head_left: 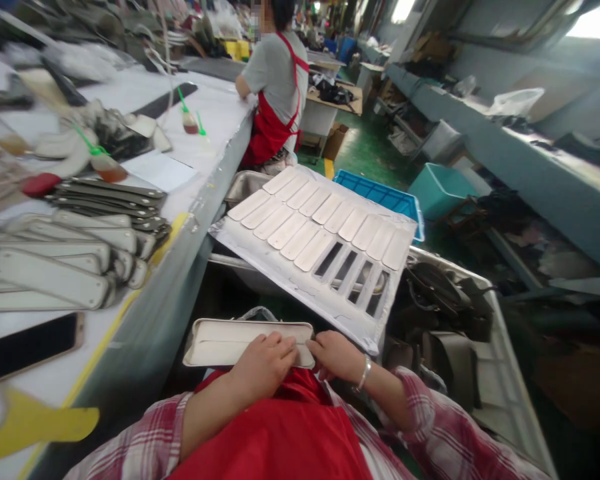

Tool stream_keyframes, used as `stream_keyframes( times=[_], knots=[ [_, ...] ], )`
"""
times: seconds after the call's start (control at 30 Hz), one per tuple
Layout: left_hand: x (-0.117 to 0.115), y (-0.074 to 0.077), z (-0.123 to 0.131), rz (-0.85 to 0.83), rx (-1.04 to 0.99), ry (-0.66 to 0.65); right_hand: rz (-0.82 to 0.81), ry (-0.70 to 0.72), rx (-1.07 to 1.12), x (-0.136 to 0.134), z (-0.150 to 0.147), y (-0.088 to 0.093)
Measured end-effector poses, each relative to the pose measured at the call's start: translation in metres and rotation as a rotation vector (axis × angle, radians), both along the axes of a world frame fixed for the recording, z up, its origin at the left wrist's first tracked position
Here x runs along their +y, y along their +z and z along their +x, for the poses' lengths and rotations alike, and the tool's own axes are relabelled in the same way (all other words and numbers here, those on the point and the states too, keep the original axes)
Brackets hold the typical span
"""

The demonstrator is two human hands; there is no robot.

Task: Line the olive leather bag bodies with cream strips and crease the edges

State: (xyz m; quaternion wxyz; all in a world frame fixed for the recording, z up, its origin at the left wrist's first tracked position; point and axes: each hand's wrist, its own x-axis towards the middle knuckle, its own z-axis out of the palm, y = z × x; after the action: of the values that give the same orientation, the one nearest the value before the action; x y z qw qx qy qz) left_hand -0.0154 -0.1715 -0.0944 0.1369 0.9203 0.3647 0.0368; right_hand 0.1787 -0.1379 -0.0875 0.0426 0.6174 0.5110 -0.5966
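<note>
Both hands rest on a flat cream rectangular piece [220,341] with a grey edge, held over my lap above a red apron. My left hand [265,363] lies on top of its right half, fingers curled and pressing down. My right hand [336,355], with a bracelet at the wrist, pinches the piece's right end. Just beyond them a white board [300,277] tilts upward, carrying rows of cream oblong strips [300,220], with several empty slots [353,277] at its near right.
To the left, a long white worktable [145,313] holds stacked grey-edged pieces [55,267], a dark phone [27,347] and glue bottles [107,167]. A co-worker in a red apron [275,100] sits farther along. Blue and teal crates [410,193] and dark scraps [445,300] sit to the right.
</note>
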Motion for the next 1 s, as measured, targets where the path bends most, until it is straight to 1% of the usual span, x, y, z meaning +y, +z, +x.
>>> stream_keyframes(
  times=[0.07,0.1,0.13,0.17,0.2,0.23,0.27,0.3,0.33,0.37,0.4,0.47,0.53,0.63,0.73,0.83,0.93,1.0],
  knots=[
    [-0.006,0.007,-0.011,-0.077,-0.094,0.015,-0.025,0.030,0.019,0.000,0.000,0.003],
    [-0.009,0.011,-0.022,-0.140,-0.177,0.066,-0.069,0.028,0.046,0.001,0.001,0.003],
    [-0.011,0.015,-0.037,-0.201,-0.279,0.166,-0.098,0.024,0.070,0.003,0.002,0.004],
    [-0.013,0.020,-0.054,-0.249,-0.390,0.322,-0.119,0.018,0.089,0.004,0.004,0.004],
    [-0.015,0.023,-0.073,-0.292,-0.502,0.524,-0.130,0.012,0.101,0.006,0.005,0.005],
    [-0.015,0.025,-0.093,-0.297,-0.605,0.743,-0.129,0.012,0.105,0.007,0.006,0.005],
    [-0.015,0.025,-0.112,-0.321,-0.692,0.940,-0.128,0.015,0.106,0.008,0.007,0.005],
    [-0.014,0.022,-0.130,-0.414,-0.770,1.074,-0.132,0.020,0.107,0.009,0.008,0.006],
    [-0.012,0.017,-0.145,-0.548,-0.824,1.140,-0.139,0.027,0.112,0.009,0.009,0.006],
    [-0.010,0.011,-0.156,-0.691,-0.857,1.146,-0.147,0.034,0.121,0.010,0.009,0.005],
    [-0.008,0.004,-0.163,-0.832,-0.878,1.120,-0.155,0.040,0.130,0.011,0.010,0.005],
    [-0.004,-0.009,-0.169,-1.029,-0.898,1.035,-0.180,0.043,0.139,0.014,0.012,0.004],
    [0.000,-0.017,-0.168,-1.156,-0.910,0.980,-0.222,0.023,0.151,0.016,0.013,0.002],
    [0.008,-0.017,-0.168,-1.288,-0.854,0.941,-0.288,0.000,0.178,0.019,0.014,-0.002],
    [0.019,-0.011,-0.171,-1.324,-0.745,0.895,-0.306,0.005,0.154,0.025,0.013,-0.006],
    [0.027,-0.005,-0.168,-1.274,-0.689,0.874,-0.298,-0.001,0.135,0.031,0.011,-0.009],
    [0.026,-0.003,-0.165,-1.211,-0.641,0.859,-0.289,-0.026,0.176,0.028,0.011,-0.011],
    [0.025,-0.003,-0.167,-1.185,-0.560,0.817,-0.280,-0.045,0.217,0.022,0.014,-0.013]
  ],
)
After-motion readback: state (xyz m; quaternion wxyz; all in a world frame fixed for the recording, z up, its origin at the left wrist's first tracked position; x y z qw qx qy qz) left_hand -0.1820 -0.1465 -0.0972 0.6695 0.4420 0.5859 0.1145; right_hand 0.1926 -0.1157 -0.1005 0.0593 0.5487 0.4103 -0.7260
